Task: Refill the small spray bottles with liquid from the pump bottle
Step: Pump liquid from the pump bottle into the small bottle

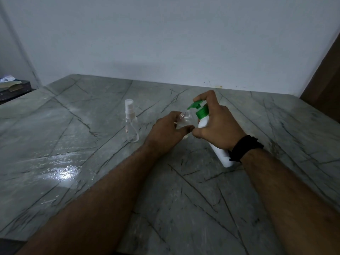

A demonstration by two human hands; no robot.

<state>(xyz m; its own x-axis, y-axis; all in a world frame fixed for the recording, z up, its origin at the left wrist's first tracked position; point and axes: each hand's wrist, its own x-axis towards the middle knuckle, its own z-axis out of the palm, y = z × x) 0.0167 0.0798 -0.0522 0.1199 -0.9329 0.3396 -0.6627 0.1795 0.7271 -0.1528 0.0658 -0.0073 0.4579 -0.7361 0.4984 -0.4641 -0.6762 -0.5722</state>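
Note:
My left hand grips a small clear spray bottle with its cap off and its threaded neck showing. My right hand holds a white pump bottle with a green pump head, tilted toward the left. A finger rests on top of the pump, and the green nozzle tip sits right over the open neck. A second clear spray bottle, with its white sprayer and cap on, stands upright on the table to the left of my hands.
The grey marble table has a wet, shiny patch at the front left. A dark box sits past the table's left edge. A pale wall runs behind, with a brown panel at the right.

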